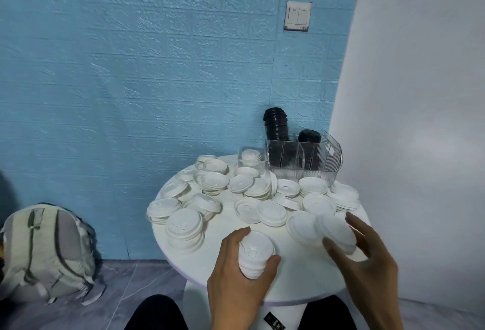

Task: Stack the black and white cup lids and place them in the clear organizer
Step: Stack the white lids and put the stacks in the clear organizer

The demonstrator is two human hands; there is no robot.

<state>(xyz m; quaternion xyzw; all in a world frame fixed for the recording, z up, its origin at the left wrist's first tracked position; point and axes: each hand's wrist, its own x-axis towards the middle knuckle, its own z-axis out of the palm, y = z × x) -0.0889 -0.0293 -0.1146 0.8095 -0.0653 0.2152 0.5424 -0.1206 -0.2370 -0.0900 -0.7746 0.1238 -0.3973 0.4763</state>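
Two hands at work over a round white table (228, 227). Left hand (237, 274) wrapped around a short stack of white lids (256, 255), thumb along the far side, fingers curled round the near side, the stack tilted and held just above the table's near edge. Right hand (367, 253) with spread fingers (355, 222) and thumb closing on a blurred white lid (337, 232) at the near right of the tabletop; grasping it by the rim, though motion blur hides whether the lid is lifted or resting on the flat lid beside it.

Dozens of loose white lids (236, 193) scattered across the rest of the table, some in low piles, some overlapping, some single. Clear organizer (304, 159) at the far right edge of the table, against the blue brick-pattern wall (131, 80). Two stacks of black lids (278, 130) standing in its compartments, the left stack taller and leaning, the right one shorter. Small clear container (252, 157) just left of the organizer, holding a few white lids.

Light switch (298, 16) on the wall above. Pale backpack (47, 251) on the floor to the left, well apart from the table. Dark trouser legs (157, 314) at the bottom, either side of the table's pedestal.
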